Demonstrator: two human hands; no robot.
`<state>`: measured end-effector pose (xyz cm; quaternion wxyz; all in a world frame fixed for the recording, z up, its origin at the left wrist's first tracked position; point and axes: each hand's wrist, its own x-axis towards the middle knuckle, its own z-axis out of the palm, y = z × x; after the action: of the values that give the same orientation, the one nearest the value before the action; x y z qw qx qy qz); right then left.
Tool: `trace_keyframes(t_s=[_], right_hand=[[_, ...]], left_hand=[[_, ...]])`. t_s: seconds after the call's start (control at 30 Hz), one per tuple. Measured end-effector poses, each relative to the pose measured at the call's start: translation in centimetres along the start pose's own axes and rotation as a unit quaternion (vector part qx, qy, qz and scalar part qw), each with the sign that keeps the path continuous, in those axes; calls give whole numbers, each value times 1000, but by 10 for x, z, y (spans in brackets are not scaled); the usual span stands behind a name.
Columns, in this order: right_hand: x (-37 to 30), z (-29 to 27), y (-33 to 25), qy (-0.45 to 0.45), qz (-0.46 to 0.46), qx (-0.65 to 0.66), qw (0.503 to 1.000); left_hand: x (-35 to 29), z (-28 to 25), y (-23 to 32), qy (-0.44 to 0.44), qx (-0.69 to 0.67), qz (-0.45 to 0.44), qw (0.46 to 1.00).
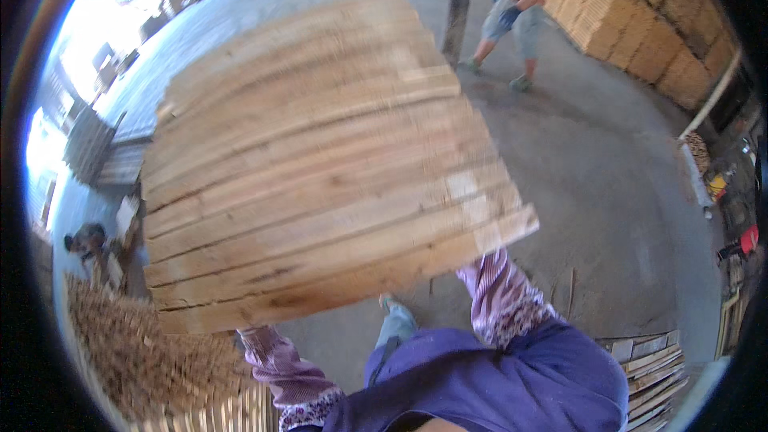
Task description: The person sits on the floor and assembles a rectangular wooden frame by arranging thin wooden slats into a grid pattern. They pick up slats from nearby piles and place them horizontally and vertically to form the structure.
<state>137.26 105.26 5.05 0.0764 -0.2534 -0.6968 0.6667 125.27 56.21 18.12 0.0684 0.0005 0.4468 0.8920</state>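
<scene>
A broad layer of pale wooden boards (328,168), laid edge to edge, is held up in front of me and slightly blurred. I cannot tell whether the boards are joined. Whitish patches mark their right side. At the near left corner my left hand (250,338) supports the boards from below, its fingers hidden under them. My right hand (482,262) holds the near right part, fingers likewise out of sight beneath the wood. Patterned purple sleeves cover both forearms.
Stacked wood strips (160,352) stand at lower left, more slats (656,380) at lower right. Another person (516,20) stands beyond, next to a post (460,8). Tall stacks of wood (632,24) line the far right. Grey concrete floor (592,168) lies between.
</scene>
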Motion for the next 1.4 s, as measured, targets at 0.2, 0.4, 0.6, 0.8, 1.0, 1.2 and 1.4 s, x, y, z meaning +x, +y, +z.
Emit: trace_keyframes(t_s=[0.2,0.4,0.6,0.8,1.0,1.2,1.4], right_hand=[[-40,-49,96,107,133,46,984],[54,-72,95,150,102,51,982],[-6,-82,44,185,65,60,979],[-114,-100,58,241,96,98,961],[-223,-99,95,305,170,172,921],[-279,-77,113,321,191,260,891],[-276,-41,111,286,151,380,866]], left_hand=[[50,-8,-121,-3,-30,-135,990],[132,-3,-222,-19,-48,-166,985],[29,-62,-169,4,-40,-212,977],[5,-76,-155,-6,-45,-226,973],[50,-71,-182,-38,-69,-243,967],[47,-75,-200,-49,-95,-276,955],[52,-70,-195,-69,-108,-293,947]])
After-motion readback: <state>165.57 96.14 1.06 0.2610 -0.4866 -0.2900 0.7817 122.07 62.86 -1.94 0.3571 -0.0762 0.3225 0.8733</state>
